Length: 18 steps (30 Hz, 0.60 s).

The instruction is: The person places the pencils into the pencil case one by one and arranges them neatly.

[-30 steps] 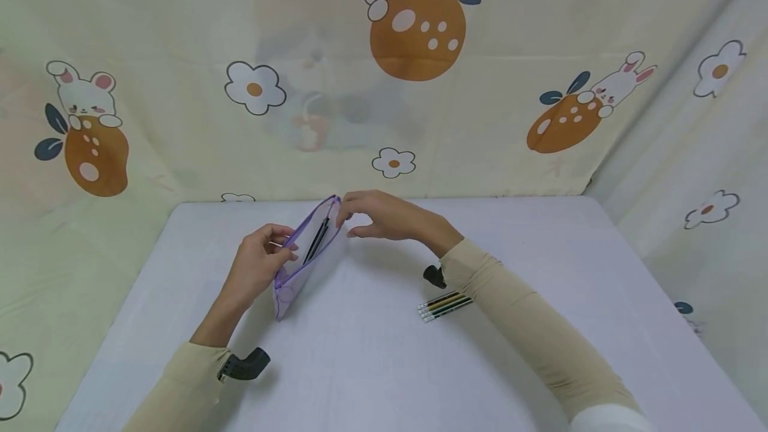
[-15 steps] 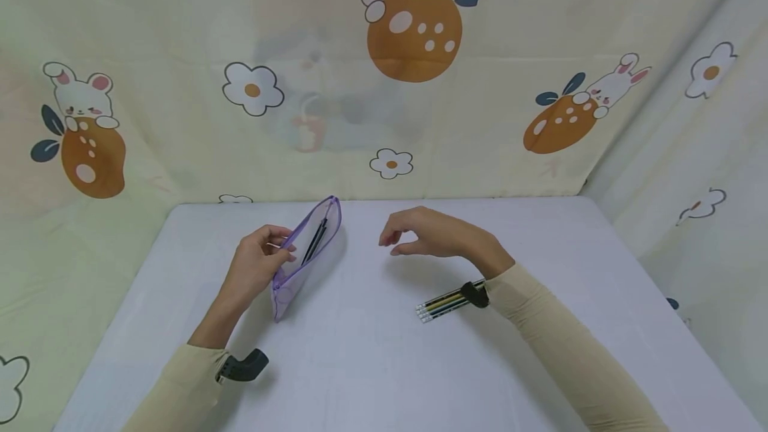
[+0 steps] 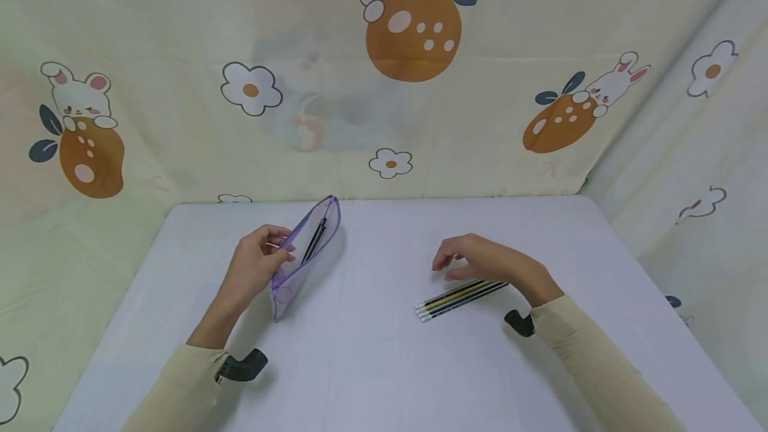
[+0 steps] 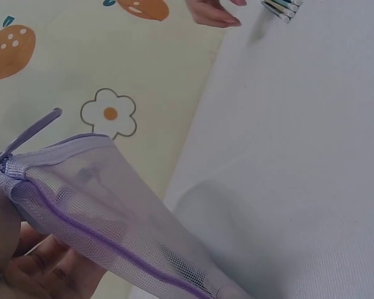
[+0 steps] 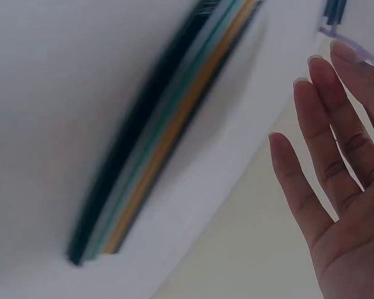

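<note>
My left hand (image 3: pixel 258 259) pinches the near side of a purple mesh zip pencil case (image 3: pixel 290 291), whose mouth gapes open. Inside it lie dark pencils (image 3: pixel 315 241), slanting along the case. The zip pull (image 4: pixel 34 132) sticks out at the case's end in the left wrist view. My right hand (image 3: pixel 480 257) hovers just beyond several striped pencils (image 3: pixel 459 300) lying side by side on the table, white erasers toward the left. Its fingers are loosely bent and hold nothing. In the right wrist view these pencils stretch out blurred beside the open fingers (image 5: pixel 315 112).
A white-covered table (image 3: pixel 360 365) carries all of this. Behind it hangs a cream curtain (image 3: pixel 180 85) printed with rabbits and flowers, and another printed cloth hangs at the right. Dark cameras sit on both wrists.
My right hand has moved away from the pencil case's mouth, rightward and nearer, to the loose pencils. The left hand keeps holding the case in place.
</note>
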{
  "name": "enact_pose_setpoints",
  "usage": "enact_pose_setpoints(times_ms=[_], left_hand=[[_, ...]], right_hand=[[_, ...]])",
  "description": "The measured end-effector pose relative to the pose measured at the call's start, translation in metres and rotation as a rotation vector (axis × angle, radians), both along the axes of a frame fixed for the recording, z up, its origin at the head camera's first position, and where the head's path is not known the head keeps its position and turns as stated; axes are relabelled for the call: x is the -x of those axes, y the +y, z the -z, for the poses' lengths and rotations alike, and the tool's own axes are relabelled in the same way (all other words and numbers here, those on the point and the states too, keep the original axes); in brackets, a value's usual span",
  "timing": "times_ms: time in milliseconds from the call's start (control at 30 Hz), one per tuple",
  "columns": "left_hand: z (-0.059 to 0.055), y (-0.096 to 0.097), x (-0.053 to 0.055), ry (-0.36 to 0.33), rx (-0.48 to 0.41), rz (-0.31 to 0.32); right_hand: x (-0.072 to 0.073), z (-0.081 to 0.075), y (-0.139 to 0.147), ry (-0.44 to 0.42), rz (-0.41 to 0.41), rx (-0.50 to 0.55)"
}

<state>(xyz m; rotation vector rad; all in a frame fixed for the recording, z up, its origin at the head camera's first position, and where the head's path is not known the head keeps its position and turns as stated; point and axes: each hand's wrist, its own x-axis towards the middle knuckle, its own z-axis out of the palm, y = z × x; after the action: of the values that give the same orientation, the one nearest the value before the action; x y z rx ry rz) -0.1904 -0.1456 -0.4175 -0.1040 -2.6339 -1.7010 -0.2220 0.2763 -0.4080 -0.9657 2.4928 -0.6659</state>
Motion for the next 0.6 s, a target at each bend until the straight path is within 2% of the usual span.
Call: enact_pose_setpoints(times_ms=[167, 367, 600], left_hand=[[0.000, 0.000, -0.001, -0.004, 0.000, -0.003], [0.000, 0.000, 0.000, -0.018, -0.005, -0.006], [0.001, 0.000, 0.000, -0.016, -0.008, -0.003]], right_hand=[[-0.004, 0.013, 0.019, -0.002, 0.044, -0.020], [-0.004, 0.024, 0.030, 0.034, 0.041, -0.037], [-0.005, 0.028, 0.034, 0.087, 0.055, -0.052]])
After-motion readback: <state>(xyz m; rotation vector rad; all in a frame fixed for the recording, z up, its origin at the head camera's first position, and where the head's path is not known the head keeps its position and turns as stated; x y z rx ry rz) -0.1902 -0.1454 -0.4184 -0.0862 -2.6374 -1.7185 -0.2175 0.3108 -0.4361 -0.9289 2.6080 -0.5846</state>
